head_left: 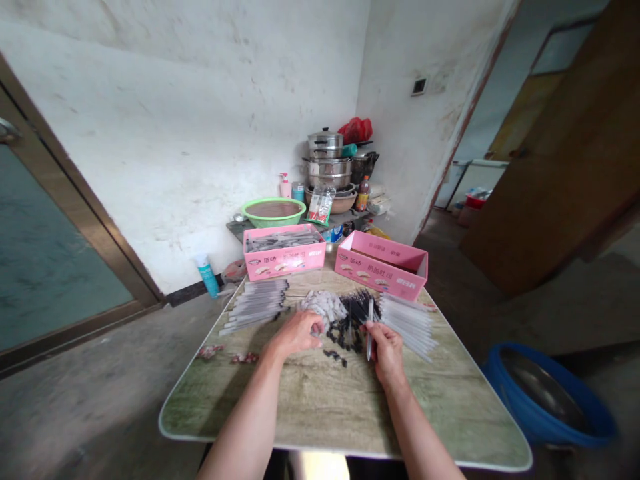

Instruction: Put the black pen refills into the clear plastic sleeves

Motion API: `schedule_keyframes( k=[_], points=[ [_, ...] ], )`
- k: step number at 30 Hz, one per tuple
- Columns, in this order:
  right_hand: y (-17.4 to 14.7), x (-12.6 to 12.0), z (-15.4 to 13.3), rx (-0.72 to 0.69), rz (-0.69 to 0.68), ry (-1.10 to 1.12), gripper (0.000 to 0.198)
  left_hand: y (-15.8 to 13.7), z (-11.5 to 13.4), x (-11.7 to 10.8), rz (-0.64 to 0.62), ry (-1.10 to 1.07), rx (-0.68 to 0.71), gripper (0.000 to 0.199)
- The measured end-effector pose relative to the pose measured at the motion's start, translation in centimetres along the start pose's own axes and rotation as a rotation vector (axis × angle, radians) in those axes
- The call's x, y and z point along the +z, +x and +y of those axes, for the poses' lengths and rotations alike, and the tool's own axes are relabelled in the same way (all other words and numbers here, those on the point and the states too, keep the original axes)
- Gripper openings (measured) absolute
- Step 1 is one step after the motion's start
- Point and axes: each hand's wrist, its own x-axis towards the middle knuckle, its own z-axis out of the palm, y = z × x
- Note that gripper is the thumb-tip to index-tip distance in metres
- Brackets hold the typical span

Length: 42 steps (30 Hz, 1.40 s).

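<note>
Upright in my right hand [386,347], a slim whitish pen [370,320] is pinched between thumb and fingers. My left hand [300,331] is curled closed at the near edge of a heap of small pale grey pieces [323,305]; whatever its fingertips hold is hidden. Between the hands lie several small black pieces [345,337], with thin dark sticks [361,305] behind them. A row of pale translucent pen barrels [407,323] lies just right of my right hand. Another row of greyish barrels [257,305] lies beyond my left hand.
A pink box [285,260] full of grey pens stands at the table's back left, another pink box [383,270] at the back right. Behind them are a green basin [273,210] and stacked steel pots [327,172]. A blue tub [550,400] sits right of the table [345,407].
</note>
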Motion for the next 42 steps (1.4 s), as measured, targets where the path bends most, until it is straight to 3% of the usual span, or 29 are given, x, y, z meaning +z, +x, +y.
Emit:
schedule_keyframes(
  k=[9, 17, 24, 32, 42],
  points=[
    [0.0, 0.1, -0.3, -0.011, -0.058, 0.071, 0.037, 0.2, 0.3, 1.1, 0.056, -0.037, 0.053, 0.023],
    [0.0, 0.1, -0.1, -0.005, -0.072, 0.078, 0.035, 0.6, 1.1, 2.1, 0.122, 0.071, 0.083, 0.026],
    [-0.1, 0.3, -0.5, 0.007, -0.077, 0.087, 0.035, 0.9, 0.7, 2.4, 0.119, 0.048, 0.119, 0.018],
    [-0.2, 0.2, -0.5, 0.022, -0.129, 0.148, 0.035, 1.5, 1.6, 1.6, 0.287, -0.214, 0.120, 0.011],
    [0.0, 0.0, -0.9, 0.024, -0.123, 0.333, 0.029, 1.9, 1.2, 3.2, 0.128, -0.665, -0.022, 0.020]
  ],
)
